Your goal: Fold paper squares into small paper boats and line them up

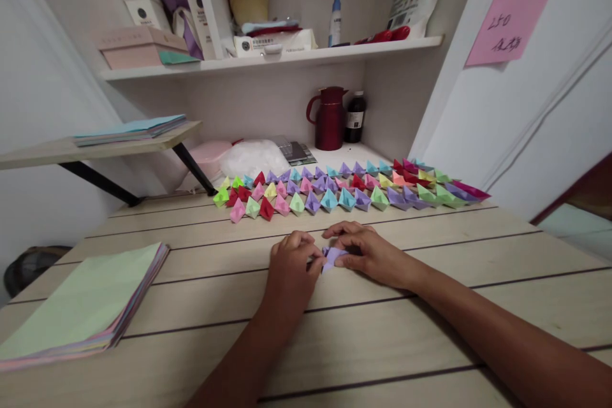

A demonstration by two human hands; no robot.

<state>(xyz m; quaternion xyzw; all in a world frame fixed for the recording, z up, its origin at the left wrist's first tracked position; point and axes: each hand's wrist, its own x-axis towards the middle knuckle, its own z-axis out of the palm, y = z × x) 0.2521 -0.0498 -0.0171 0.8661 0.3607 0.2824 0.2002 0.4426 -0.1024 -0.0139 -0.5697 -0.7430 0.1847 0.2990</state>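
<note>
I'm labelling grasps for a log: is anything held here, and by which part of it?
Yes, a small folded purple paper. The right hand has its grip on the right side; the left hand pinches the left edge.

Lilac piece (333,258) — matt paper; table (382,344) — smooth, wood-look.

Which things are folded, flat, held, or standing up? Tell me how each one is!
Small purple paper piece: folded, held
Left hand: fingers pinching that paper
Right hand: fingers gripping it too
Colourful pointed paper boats: folded, standing in rows
Pale-green-topped rectangular paper stack: flat
Dark red round jug: upright, lidded
White blue-capped bottle: upright, capped
Pink paper note: stuck up, written on
</note>
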